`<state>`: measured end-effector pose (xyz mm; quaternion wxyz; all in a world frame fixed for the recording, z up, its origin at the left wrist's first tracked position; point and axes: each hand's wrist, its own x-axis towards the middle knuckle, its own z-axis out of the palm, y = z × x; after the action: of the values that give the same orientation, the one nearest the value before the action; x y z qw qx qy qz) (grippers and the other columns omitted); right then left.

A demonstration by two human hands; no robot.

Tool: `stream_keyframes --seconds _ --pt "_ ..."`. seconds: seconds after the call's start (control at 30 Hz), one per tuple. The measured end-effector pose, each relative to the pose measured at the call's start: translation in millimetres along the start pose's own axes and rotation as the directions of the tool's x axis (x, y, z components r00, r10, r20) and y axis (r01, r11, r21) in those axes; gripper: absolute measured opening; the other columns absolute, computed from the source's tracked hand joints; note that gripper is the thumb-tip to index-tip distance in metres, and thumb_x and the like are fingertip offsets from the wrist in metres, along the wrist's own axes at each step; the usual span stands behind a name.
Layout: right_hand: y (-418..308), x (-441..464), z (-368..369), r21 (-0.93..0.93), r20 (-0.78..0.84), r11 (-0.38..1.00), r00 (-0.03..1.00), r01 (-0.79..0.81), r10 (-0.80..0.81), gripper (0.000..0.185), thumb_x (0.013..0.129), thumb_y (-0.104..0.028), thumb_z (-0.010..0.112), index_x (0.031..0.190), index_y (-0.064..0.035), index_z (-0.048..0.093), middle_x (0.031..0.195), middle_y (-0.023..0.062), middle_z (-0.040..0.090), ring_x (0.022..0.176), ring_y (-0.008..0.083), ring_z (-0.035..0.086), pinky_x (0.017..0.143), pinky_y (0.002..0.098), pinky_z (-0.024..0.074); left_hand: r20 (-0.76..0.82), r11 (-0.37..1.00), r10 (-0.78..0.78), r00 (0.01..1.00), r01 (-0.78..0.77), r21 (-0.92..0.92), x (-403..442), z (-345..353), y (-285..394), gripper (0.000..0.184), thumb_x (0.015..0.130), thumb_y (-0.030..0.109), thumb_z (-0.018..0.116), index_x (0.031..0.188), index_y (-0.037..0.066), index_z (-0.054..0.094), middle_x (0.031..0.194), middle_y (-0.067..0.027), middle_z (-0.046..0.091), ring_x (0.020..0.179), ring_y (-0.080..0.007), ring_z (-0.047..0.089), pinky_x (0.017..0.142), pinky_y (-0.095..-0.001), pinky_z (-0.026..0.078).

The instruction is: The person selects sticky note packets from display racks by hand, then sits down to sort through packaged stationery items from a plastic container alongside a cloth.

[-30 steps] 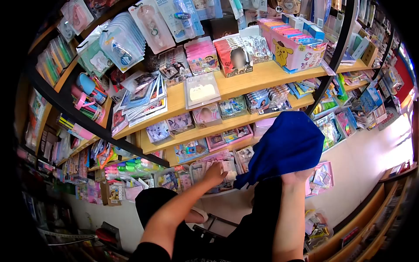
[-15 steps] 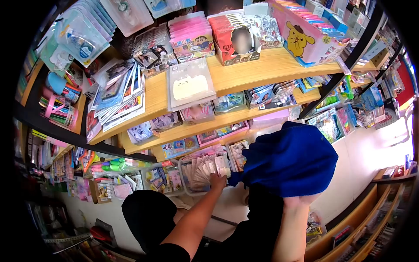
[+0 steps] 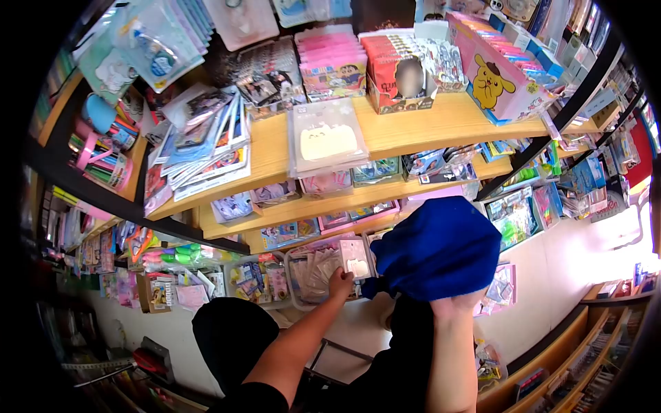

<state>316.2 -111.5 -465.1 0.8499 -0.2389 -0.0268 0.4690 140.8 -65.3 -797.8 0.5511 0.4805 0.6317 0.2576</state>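
My left hand [image 3: 340, 283] pinches the lower edge of a pale pink flat packet [image 3: 353, 252] with a cream figure on it. Under and beside that packet is a clear plastic bin [image 3: 297, 303] filled with similar pale packets [image 3: 318, 270]. A blue cloth [image 3: 441, 244] hangs bunched over my right hand [image 3: 458, 303]. Only the heel of that hand and the wrist show; the cloth hides its fingers. It is raised to the right of the bin, in front of the lower shelves.
Above, a wooden shelf [image 3: 272, 155] bears a clear pouch [image 3: 330, 141], a stack of cards [image 3: 206, 151] and boxes of packets [image 3: 401, 89]. Black posts [image 3: 513, 162] frame it. Another bin [image 3: 258, 282] stands left. Wooden racks [image 3: 551, 358] are at lower right.
My left hand has separated one pale pink packet from the others, and it now stands upright at the bin's right side. The cloth-covered right hand has shifted slightly left. The view has moved a little.
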Motion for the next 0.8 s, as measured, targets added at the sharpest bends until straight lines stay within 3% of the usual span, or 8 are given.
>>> stream_keyframes --seconds 0.07,0.17,0.3,0.37,0.43,0.5,0.6,0.8 --pt "6.1 0.9 5.3 -0.054 0.003 0.998 1.000 -0.030 0.030 0.045 0.089 -0.031 0.038 0.121 -0.0006 0.040 0.116 0.0133 0.049 0.103 0.0239 0.050 0.090 0.0357 0.0392 0.087 0.933 -0.103 0.991 0.127 -0.337 -15.8 -22.5 30.7 0.016 0.079 0.013 0.053 0.092 0.004 0.053 0.085 -0.0089 0.058 0.075 -0.0200 0.058 0.063 -0.0347 0.049" --pt "17.1 0.0 9.5 -0.098 0.336 0.994 0.938 -0.049 0.079 0.043 0.089 -0.028 0.039 0.121 0.0002 0.041 0.115 0.0133 0.050 0.101 0.0229 0.050 0.088 0.0347 0.0404 0.156 0.803 -0.043 0.987 0.127 -0.582 -46.9 -61.0 78.9 0.023 0.084 0.005 0.042 0.106 0.004 0.049 0.104 -0.0082 0.054 0.091 -0.0220 0.057 0.072 -0.0367 0.052" --pt "64.5 -5.7 -13.4 -0.441 0.194 0.891 0.959 -0.103 0.207 0.033 0.089 -0.026 0.042 0.111 -0.0030 0.050 0.109 0.0093 0.054 0.103 0.0226 0.050 0.088 0.0337 0.0385 0.240 0.623 0.114 0.964 0.119 -0.773 -100.9 -108.4 142.5 0.042 0.074 -0.002 0.041 0.116 0.002 0.042 0.114 -0.0139 0.049 0.103 -0.0300 0.051 0.085 -0.0447 0.044" --pt "92.5 -12.7 -12.9 -0.773 0.628 0.211 0.769 0.598 0.122 0.024 0.086 -0.015 0.046 0.105 -0.0011 0.051 0.101 0.0128 0.053 0.098 0.0276 0.051 0.084 0.0368 0.0381 0.303 0.563 0.173 0.937 0.158 -0.811 -125.6 -125.4 160.5 0.049 0.069 0.000 0.043 0.118 0.002 0.041 0.115 -0.0144 0.049 0.106 -0.0313 0.049 0.090 -0.0481 0.040" --pt "112.3 -51.1 -6.3 -0.582 0.799 0.022 0.566 0.813 0.204 0.032 0.080 -0.011 0.049 0.110 0.0023 0.049 0.110 0.0210 0.048 0.106 0.0353 0.045 0.090 0.0407 0.0340 0.361 0.504 0.212 0.908 0.215 -0.836 -147.4 -134.0 173.0 0.056 0.064 0.007 0.044 0.120 0.002 0.041 0.117 -0.0142 0.049 0.109 -0.0311 0.047 0.095 -0.0466 0.034" --pt "124.7 -67.6 -4.4 -0.634 0.753 0.053 0.599 0.772 0.272 0.037 0.078 -0.012 0.050 0.111 0.0019 0.048 0.111 0.0216 0.047 0.107 0.0380 0.043 0.092 0.0427 0.0323 0.443 0.512 0.288 0.849 0.255 -0.821 -146.4 -144.4 168.0 0.048 0.077 0.016 0.047 0.122 0.005 0.041 0.121 -0.0129 0.048 0.111 -0.0298 0.046 0.097 -0.0448 0.033" --pt "130.2 -83.8 -5.3 -0.545 0.809 0.008 0.524 0.838 0.265 0.041 0.076 -0.016 0.050 0.113 0.0012 0.047 0.114 0.0215 0.046 0.110 0.0394 0.041 0.094 0.0467 0.0289 0.303 0.476 0.174 0.937 0.189 -0.859 -173.3 -144.7 204.7 0.054 0.087 0.044 0.042 0.125 0.006 0.040 0.124 -0.0118 0.046 0.113 -0.0280 0.046 0.098 -0.0432 0.032" --pt "129.3 -96.9 -13.4 -0.401 0.880 -0.008 0.388 0.916 0.274 0.043 0.076 -0.016 0.049 0.115 0.0004 0.045 0.117 0.0213 0.044 0.111 0.0386 0.040 0.094 0.0502 0.0277 0.346 0.549 0.168 0.923 0.204 -0.810 -168.3 -141.5 207.6 0.077 0.080 0.066 0.029 0.129 0.007 0.036 0.127 -0.0105 0.044 0.116 -0.0244 0.043 0.098 -0.0394 0.033"
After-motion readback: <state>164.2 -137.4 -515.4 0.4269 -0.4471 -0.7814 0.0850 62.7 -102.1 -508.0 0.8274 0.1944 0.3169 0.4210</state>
